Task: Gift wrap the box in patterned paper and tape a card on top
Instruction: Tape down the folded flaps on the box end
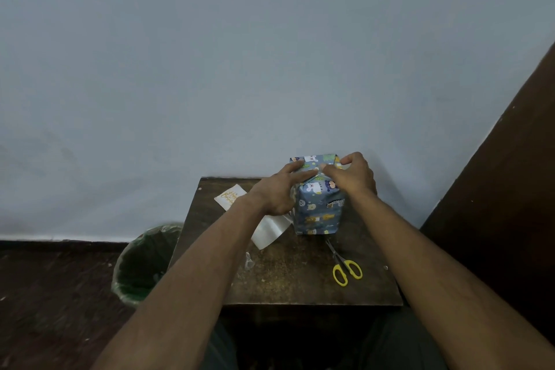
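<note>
Forearms fill the near part of the head view, both reaching fwd over the small dark table [300,279] to the box [319,207], which stands upright at the table's far edge close to the wall, long axis vertical, already covered in blue animal-print paper [312,221] on the sides I can see. Left hand [279,194] lies against the box's upper left, fingers fairly straight and pressing a folded flap down on the top end; not curled round anything. Right hand [353,173] sits on the top right corner, fingertips [326,167] bent and pinching the paper fold where the flaps meet, roughly touching the left fingertips. Can't tell if tape is under them, too small. Key relation: the card [229,196] lies flat on the table to the left of the box, just beyond the left wrist, so left hand is clearly the nearer one for it; right hand would have to cross the box. White paper offcut [271,233] lies below the left hand, partly under the forearm. Scissors [345,267] w/ yellow handles lie near side of the box, on the right-hand side, blades pointing toward it. Green-lined bin [144,261] stands on the floor left of the table. My read: top end fold being closed, card step not yet started; probably hold w/ right, fetch w/ left.
</note>
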